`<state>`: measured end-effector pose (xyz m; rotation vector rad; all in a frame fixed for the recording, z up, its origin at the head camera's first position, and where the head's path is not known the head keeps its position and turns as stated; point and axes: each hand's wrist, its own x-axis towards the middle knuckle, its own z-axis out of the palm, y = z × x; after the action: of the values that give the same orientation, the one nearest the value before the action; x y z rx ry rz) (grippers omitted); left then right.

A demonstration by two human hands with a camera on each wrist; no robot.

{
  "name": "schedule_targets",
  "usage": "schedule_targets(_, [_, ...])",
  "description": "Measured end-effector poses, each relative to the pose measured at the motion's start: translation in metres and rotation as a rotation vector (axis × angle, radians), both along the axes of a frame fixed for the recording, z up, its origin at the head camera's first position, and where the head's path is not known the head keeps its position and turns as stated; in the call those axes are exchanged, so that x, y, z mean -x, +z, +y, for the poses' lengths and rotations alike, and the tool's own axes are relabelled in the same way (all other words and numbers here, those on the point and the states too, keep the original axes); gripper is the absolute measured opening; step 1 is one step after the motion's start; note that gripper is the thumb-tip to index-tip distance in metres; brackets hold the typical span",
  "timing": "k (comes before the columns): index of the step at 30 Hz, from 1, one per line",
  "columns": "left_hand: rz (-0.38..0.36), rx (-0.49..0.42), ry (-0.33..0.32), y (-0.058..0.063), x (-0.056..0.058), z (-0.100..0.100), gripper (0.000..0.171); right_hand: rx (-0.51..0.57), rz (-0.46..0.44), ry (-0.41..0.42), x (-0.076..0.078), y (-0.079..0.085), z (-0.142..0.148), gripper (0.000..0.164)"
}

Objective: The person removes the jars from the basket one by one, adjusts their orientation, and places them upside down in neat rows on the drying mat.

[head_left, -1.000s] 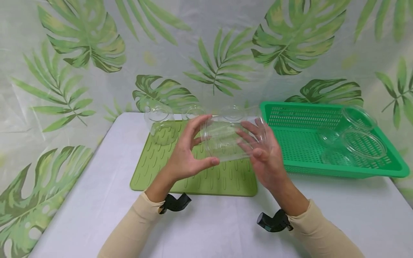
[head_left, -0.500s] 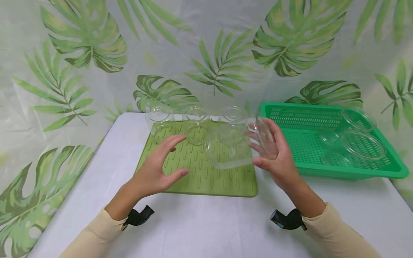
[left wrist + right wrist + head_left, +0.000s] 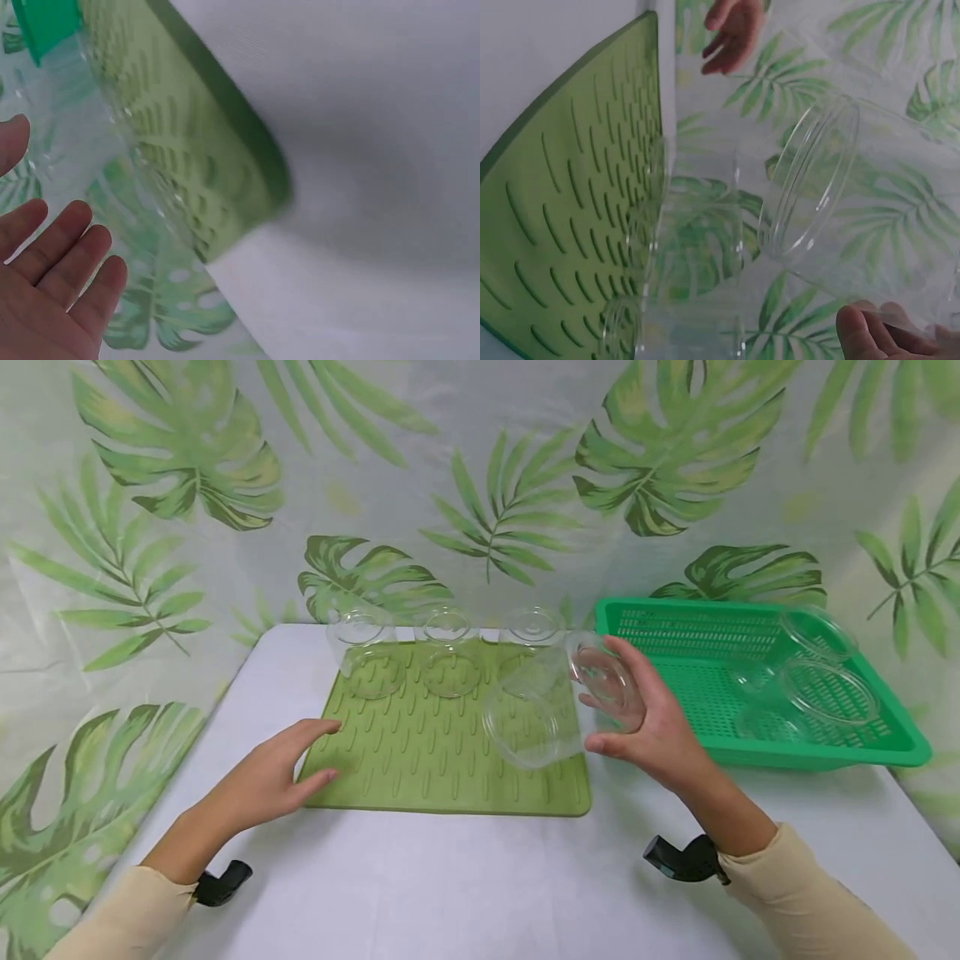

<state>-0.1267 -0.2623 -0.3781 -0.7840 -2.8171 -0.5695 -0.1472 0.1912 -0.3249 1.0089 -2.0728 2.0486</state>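
Note:
My right hand [image 3: 656, 727] grips a clear jar [image 3: 525, 731] by its base end, thumb on the near side and fingers behind. The jar is tilted over the right part of the green ridged mat [image 3: 450, 768], its wide rim facing left and down. In the right wrist view the jar's ringed rim [image 3: 810, 180] shows closely. My left hand [image 3: 266, 777] is at the mat's left edge, thumb and fingers spread, holding nothing. Along the mat's back edge stand three clear jars in a row: left [image 3: 365, 656], middle [image 3: 448, 656] and right [image 3: 532, 628], the last partly behind the held jar.
A green perforated basket [image 3: 795, 760] sits to the right of the mat, with clear jars [image 3: 828, 693] leaning at its right end. White cloth [image 3: 450, 885] covers the table. Behind it hangs a leaf-printed curtain [image 3: 525, 485].
My left hand has let go of the jar and drawn back to the left. The jar, now in my right hand alone, has tipped with its rim lower.

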Motion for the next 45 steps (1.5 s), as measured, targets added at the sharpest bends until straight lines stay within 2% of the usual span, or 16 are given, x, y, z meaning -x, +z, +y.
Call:
schedule_targets(3, [-0.039, 0.023, 0.024, -0.007, 0.003, -0.012, 0.06, -0.035, 0.009, 0.004, 0.002, 0.002, -0.001, 0.096])
schedule_targets(6, [-0.035, 0.02, 0.014, -0.016, 0.008, -0.02, 0.062, -0.072, 0.007, -0.008, 0.004, 0.005, -0.002, 0.097])
schedule_targets(9, [-0.041, 0.008, -0.007, -0.023, 0.014, -0.024, 0.066, -0.141, -0.01, -0.064, 0.005, 0.01, -0.004, 0.099])
schedule_targets(13, [-0.126, 0.021, 0.002, -0.028, 0.018, -0.027, 0.07, -0.252, -0.041, -0.139, 0.005, 0.016, -0.009, 0.101])
schedule_targets(17, [-0.174, 0.053, 0.023, -0.03, 0.016, -0.03, 0.068, -0.263, -0.045, -0.103, 0.008, 0.017, -0.016, 0.1])
schedule_targets(23, [-0.163, 0.105, 0.008, -0.033, 0.011, -0.032, 0.053, -0.273, -0.043, -0.069, 0.013, 0.016, -0.026, 0.1])
schedule_targets(29, [-0.165, 0.155, -0.018, -0.036, 0.005, -0.029, 0.051, -0.317, -0.046, -0.056, 0.018, 0.015, -0.035, 0.102])
schedule_targets(38, [-0.162, 0.177, 0.001, -0.039, -0.001, -0.029, 0.048, -0.4, -0.1, -0.036, 0.027, 0.012, -0.056, 0.107])
schedule_targets(45, [-0.175, 0.158, -0.007, -0.038, -0.004, -0.028, 0.043, -0.462, -0.075, 0.016, 0.031, 0.006, -0.069, 0.111])
